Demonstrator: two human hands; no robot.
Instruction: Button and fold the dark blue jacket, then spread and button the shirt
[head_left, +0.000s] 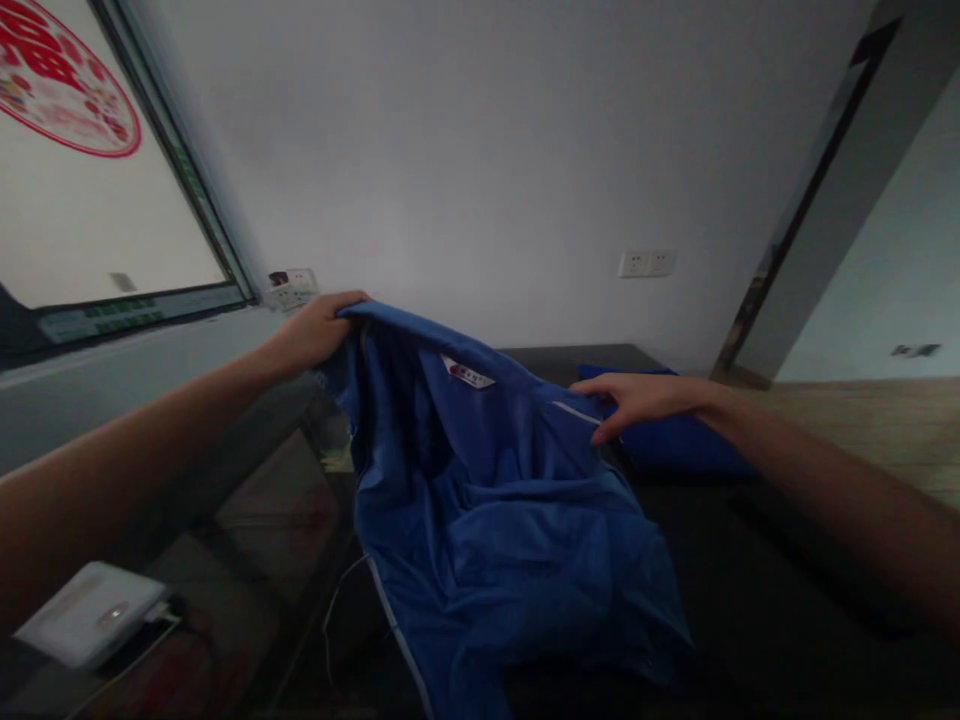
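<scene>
A blue jacket hangs between my two hands, its collar stretched across and its lower part bunched on a dark surface. My left hand pinches the collar's left end, held higher than the other end. My right hand grips the right end near a whitish strip, thumb and fingers closed on the cloth. Inside the neck shows a white label. White trim runs down the lower left edge of the jacket, and a loose pale cord dangles beside it.
Another blue item lies behind my right hand on the dark surface. At lower left, a white box-like device with a cable sits on a glass-like tabletop. Wall sockets are on the grey wall, with a window at the left.
</scene>
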